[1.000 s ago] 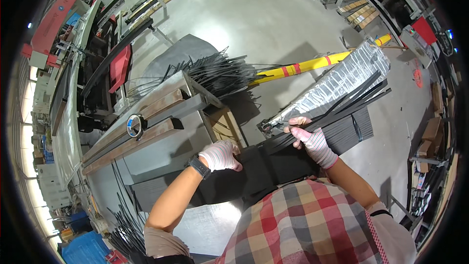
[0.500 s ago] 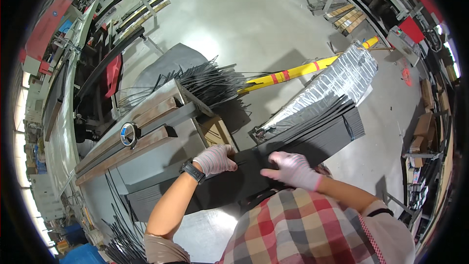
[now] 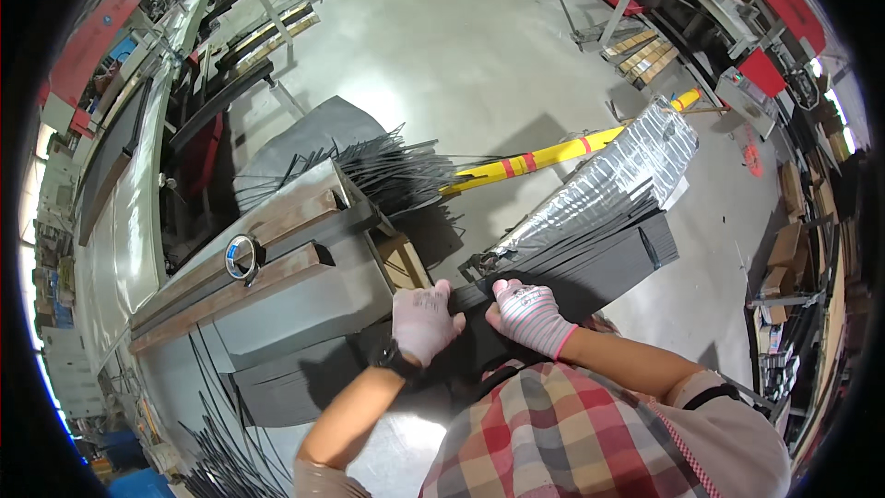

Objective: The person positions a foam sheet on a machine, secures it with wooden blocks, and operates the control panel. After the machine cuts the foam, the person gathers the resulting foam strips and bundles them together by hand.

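A long stack of dark grey flat strips [image 3: 599, 267] lies crosswise in front of me, its right end bound by a thin dark tie [image 3: 649, 247]. Both my hands wear white and pink striped gloves and are closed over the middle of the stack, a short gap apart. My left hand [image 3: 426, 321] has its fingers curled in at the stack's far edge, beside the metal box beam. My right hand [image 3: 533, 318] is a fist with the thumb on top. Whatever the fingers pinch is hidden beneath them.
A grey metal box beam [image 3: 309, 300] with rusty bars [image 3: 277, 278] and a tape roll [image 3: 241, 258] lies left. Beyond are a foil-wrapped bundle [image 3: 627, 161], a yellow pole [image 3: 553, 155] and loose black strips [image 3: 396, 166]. More thin strips [image 3: 230, 456] hang at lower left.
My hands have closed from looser, spread fingers into fists. The left has turned, its forearm swinging right; the right has shifted slightly left. The view has moved a little.
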`<state>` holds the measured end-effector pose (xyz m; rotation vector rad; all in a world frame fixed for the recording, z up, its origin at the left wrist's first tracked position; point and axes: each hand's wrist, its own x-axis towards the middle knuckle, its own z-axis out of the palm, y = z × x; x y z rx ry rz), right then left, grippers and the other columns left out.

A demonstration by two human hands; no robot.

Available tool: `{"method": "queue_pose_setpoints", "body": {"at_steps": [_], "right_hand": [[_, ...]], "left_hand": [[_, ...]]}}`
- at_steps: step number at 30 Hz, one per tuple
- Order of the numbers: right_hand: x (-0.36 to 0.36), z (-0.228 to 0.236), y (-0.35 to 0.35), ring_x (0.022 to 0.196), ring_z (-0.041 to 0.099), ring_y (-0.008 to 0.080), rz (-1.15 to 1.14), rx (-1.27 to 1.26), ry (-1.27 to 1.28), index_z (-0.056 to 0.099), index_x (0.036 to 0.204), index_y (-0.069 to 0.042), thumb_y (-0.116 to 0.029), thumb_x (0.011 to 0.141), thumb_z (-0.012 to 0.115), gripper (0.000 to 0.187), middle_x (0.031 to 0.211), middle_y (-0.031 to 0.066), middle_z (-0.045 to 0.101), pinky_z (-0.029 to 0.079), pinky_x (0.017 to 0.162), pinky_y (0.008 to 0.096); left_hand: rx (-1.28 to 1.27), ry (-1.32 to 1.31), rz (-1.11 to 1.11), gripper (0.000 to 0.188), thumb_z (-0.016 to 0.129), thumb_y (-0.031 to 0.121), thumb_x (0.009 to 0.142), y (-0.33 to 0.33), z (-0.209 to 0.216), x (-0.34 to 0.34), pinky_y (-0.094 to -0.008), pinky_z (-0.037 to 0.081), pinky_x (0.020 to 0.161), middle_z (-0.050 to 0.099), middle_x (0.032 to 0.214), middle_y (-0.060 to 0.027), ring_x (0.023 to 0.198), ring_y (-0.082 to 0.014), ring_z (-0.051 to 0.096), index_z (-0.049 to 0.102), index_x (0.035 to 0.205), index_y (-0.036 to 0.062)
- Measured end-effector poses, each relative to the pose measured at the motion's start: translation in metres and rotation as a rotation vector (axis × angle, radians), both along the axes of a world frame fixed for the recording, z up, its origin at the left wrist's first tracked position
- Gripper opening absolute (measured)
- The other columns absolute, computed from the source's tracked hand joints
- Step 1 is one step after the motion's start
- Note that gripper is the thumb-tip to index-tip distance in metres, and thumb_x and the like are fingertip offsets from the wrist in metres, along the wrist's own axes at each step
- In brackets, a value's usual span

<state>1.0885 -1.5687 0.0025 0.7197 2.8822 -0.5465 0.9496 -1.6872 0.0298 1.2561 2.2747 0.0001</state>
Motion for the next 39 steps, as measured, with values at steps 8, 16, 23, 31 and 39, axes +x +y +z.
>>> {"method": "queue_pose_setpoints", "body": {"at_steps": [8, 16, 23, 31, 39], "right_hand": [[-0.004, 0.005, 0.003, 0.071, 0.063, 0.0365, -0.070, -0.091, -0.016, 0.053, 0.085, -0.005, -0.024, 0.081, 0.055, 0.020, 0.079, 0.0185, 0.064, 0.050, 0.067, 0.0470], [-0.008, 0.023, 0.008, 0.080, 0.063, 0.0362, -0.174, -0.250, -0.189, 0.052, 0.090, -0.004, -0.025, 0.083, 0.053, 0.023, 0.083, 0.0199, 0.064, 0.049, 0.074, 0.0471], [-0.001, 0.014, 0.012, 0.082, 0.063, 0.0364, -0.154, -0.258, -0.068, 0.050, 0.092, -0.003, -0.028, 0.083, 0.054, 0.026, 0.083, 0.0195, 0.064, 0.048, 0.074, 0.0466], [0.003, 0.016, 0.016, 0.077, 0.063, 0.0372, -0.139, -0.320, -0.046, 0.050, 0.089, -0.003, -0.026, 0.083, 0.054, 0.025, 0.079, 0.0192, 0.064, 0.049, 0.071, 0.0476], [0.009, 0.007, 0.023, 0.077, 0.064, 0.0370, -0.133, -0.422, -0.005, 0.050, 0.089, -0.003, -0.023, 0.084, 0.053, 0.021, 0.080, 0.0185, 0.065, 0.050, 0.069, 0.0471]], "left_hand": [[0.710, 0.265, 0.285, 0.036, 0.063, 0.013, 0.055, -0.022, -0.053, 0.035, -0.0393, 0.035, 0.082, 0.054, 0.076, -0.0033, 0.083, -0.0244, 0.053, 0.058, 0.091, 0.0152], [1.041, -0.226, 0.477, 0.025, 0.055, 0.000, 0.055, -0.037, -0.064, 0.019, -0.0315, 0.042, 0.074, 0.054, 0.077, -0.0084, 0.076, -0.0258, 0.054, 0.057, 0.079, 0.0069], [1.511, -0.779, 0.641, 0.024, 0.061, -0.005, 0.056, -0.078, -0.046, -0.001, -0.0286, 0.039, 0.071, 0.049, 0.076, -0.0024, 0.073, -0.0157, 0.046, 0.053, 0.076, 0.0044], [1.866, -0.851, 0.596, 0.028, 0.075, 0.006, 0.061, -0.150, -0.010, -0.046, -0.0329, 0.039, 0.074, 0.041, 0.068, 0.0004, 0.066, -0.0158, 0.041, 0.053, 0.078, 0.0093], [2.034, -0.906, 0.941, 0.025, 0.060, -0.005, 0.059, -0.190, -0.011, -0.058, -0.0330, 0.042, 0.080, 0.038, 0.067, 0.0019, 0.063, -0.0137, 0.039, 0.051, 0.076, 0.0113]]}}
